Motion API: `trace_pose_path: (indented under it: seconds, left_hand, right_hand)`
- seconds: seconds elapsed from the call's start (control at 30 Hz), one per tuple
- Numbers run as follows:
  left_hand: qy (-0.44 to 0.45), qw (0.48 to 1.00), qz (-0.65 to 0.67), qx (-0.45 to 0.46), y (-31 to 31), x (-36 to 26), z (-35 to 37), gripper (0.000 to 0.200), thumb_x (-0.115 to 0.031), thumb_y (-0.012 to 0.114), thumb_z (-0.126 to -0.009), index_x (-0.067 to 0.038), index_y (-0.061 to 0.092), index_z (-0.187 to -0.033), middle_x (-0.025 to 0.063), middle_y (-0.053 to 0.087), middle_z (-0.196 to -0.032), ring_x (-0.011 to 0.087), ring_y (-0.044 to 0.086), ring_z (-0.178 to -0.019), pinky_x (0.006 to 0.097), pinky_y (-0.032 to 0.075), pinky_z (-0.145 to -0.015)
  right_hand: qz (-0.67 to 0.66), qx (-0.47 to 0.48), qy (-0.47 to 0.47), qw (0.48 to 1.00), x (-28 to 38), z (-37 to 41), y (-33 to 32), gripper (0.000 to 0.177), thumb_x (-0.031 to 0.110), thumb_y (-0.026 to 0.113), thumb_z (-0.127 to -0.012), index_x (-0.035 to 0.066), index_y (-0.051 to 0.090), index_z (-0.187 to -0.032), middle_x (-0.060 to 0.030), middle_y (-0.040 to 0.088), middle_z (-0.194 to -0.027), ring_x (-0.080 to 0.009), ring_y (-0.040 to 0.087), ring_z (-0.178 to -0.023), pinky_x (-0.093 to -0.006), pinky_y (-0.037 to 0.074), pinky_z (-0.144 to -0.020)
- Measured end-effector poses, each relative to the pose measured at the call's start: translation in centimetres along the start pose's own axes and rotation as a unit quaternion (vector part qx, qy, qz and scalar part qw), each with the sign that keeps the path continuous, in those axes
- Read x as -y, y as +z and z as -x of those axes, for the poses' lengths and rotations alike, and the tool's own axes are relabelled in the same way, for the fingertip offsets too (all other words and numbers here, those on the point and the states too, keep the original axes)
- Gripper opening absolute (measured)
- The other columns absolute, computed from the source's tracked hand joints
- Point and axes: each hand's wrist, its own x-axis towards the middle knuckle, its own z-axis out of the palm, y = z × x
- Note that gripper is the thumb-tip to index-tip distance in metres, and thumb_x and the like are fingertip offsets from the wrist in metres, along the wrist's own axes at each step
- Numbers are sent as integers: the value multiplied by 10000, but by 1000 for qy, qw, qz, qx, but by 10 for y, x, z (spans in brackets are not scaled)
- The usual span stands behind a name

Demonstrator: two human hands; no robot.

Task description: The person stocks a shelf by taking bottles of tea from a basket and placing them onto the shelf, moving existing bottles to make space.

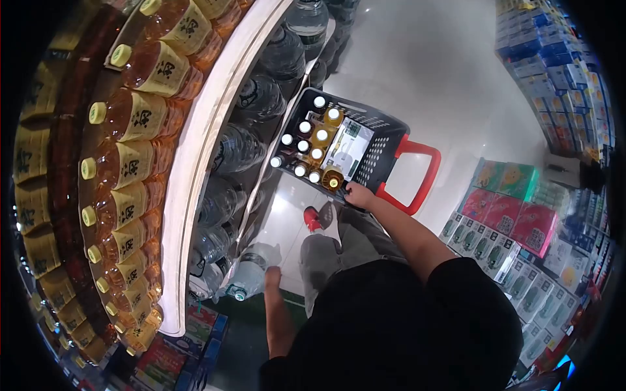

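A dark grey shopping basket with a red handle is in front of me over the pale floor. Inside stand several bottles with white caps, some dark and some amber, such as the amber bottle, plus a yellow-capped bottle at the near corner. A white printed carton lies beside them. Closed over the basket's near rim, my right hand is right by the yellow-capped bottle. My left hand hangs low beside a large clear water bottle, its fingers mostly hidden.
Left, a curved pale shelf edge fronts rows of amber bottles. Large water jugs stand beneath it. Stacked cartons and pink packs line the right, with blue-and-white boxes farther back. Tiled floor runs between.
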Motion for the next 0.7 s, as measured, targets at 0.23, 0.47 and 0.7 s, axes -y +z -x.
trace_pose_path:
  seconds: [0.23, 0.47, 0.7]
  left_hand:
    - [75, 885, 458, -24, -166, -264, -49, 237, -111, 562, -879, -6, 549, -1092, 126, 580, -990, 228, 582, -957, 301, 459, -830]
    - [-33, 866, 499, -9, -203, -265, -18, 255, -134, 522, -925, 9, 543, -1135, 131, 607, -1069, 202, 595, -1005, 299, 479, -828]
    - [-119, 907, 391, -100, -55, -146, 12, 304, -210, 550, -841, 6, 610, -1046, 232, 637, -983, 356, 612, -950, 396, 483, -833]
  right_hand:
    - [-27, 18, 255, 966, 36, -75, 26, 819, 472, 623, -791, -61, 273, -1306, -267, 581, -1135, -355, 584, -1058, -392, 466, -890]
    - [18, -49, 261, 964, 20, -99, 43, 604, 342, 602, -798, -12, 372, -1229, -246, 638, -984, -372, 625, -935, -431, 489, -808]
    - [-130, -269, 202, 933, 4, -26, -3, 415, 324, 622, -786, -9, 476, -986, -231, 628, -875, -405, 617, -857, -454, 467, -771]
